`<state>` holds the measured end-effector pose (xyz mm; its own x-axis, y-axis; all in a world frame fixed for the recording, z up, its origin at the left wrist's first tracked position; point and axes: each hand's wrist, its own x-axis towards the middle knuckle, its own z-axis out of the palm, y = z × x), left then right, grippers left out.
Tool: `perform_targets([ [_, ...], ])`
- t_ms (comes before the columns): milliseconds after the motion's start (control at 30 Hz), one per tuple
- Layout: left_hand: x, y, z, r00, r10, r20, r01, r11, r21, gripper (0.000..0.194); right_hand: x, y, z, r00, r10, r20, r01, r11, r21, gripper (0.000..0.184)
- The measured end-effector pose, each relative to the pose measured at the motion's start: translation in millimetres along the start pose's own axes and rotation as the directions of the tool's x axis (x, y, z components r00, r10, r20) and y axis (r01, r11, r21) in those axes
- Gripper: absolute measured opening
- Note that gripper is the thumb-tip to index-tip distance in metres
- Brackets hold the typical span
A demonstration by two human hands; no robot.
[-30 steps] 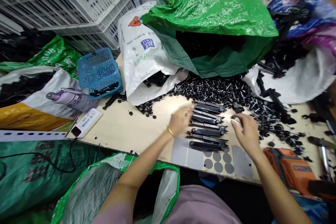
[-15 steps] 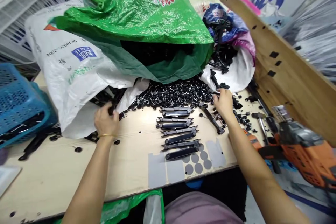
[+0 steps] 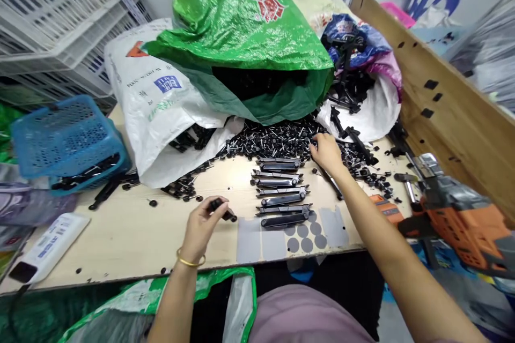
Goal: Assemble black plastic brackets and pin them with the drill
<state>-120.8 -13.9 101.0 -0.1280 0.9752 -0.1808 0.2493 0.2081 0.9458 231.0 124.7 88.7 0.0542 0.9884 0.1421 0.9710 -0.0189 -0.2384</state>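
Observation:
My left hand [image 3: 200,226], with a gold bangle on the wrist, is closed on a short black plastic part [image 3: 221,209] just above the wooden table [image 3: 120,236]. My right hand [image 3: 327,151] reaches into the heap of small black pegs [image 3: 277,139], its fingers curled at the heap's edge; what they hold is hidden. Between the hands lies a column of several long black clip-like parts [image 3: 281,191], laid side by side. Grey stickers [image 3: 281,236] sit at the table's front edge below them.
A green sack [image 3: 249,37] and a white sack [image 3: 161,102] spill black parts at the back. A blue basket [image 3: 64,139] stands left, a white device [image 3: 48,244] at front left. An orange power tool [image 3: 458,220] lies right, beside a slanted wooden board [image 3: 442,91].
My left hand has come back from the white sack's mouth to the table front, now holding a black part. My right hand shifted a little left along the peg heap. The view swung.

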Motion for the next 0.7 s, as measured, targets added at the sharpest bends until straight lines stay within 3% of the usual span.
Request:
perform_targets([
  [133, 3.4, -43.1, 14.7, 0.993, -0.11, -0.047, 0.108, 0.993, -0.041, 0.036, 64.0, -44.9, -2.2, 0.986, -0.164, -0.027, 0.166, 0.982, 0.09, 0.03],
  [200, 4.6, -62.9, 21.3, 0.987, -0.132, -0.091, 0.128, 0.991, -0.046, 0.037, 99.6, -67.2, 3.7, 0.983, -0.181, 0.018, 0.177, 0.974, 0.145, 0.036],
  [300, 3.8, -82.3, 31.2, 0.988, -0.073, -0.138, 0.085, 0.993, 0.078, 0.032, 148.8, -96.7, 20.6, 0.985, -0.164, 0.061, 0.145, 0.96, 0.24, 0.048],
  [500, 0.4, -91.5, 42.0, 0.982, 0.048, -0.185, 0.022, 0.933, 0.359, 0.024, 229.3, -132.7, 53.5, 0.998, -0.056, 0.001, 0.052, 0.926, 0.375, 0.063],
  [600, -1.7, -87.2, 41.8, 0.986, 0.057, -0.154, 0.0, 0.939, 0.345, 0.023, 254.0, -134.2, 59.0, 0.998, -0.063, -0.001, 0.058, 0.911, 0.408, 0.047],
  [700, -4.6, -82.8, 40.0, 0.989, 0.045, -0.143, -0.011, 0.973, 0.229, 0.028, 252.0, -126.0, 57.7, 0.995, -0.076, -0.063, 0.096, 0.893, 0.439, 0.031],
])
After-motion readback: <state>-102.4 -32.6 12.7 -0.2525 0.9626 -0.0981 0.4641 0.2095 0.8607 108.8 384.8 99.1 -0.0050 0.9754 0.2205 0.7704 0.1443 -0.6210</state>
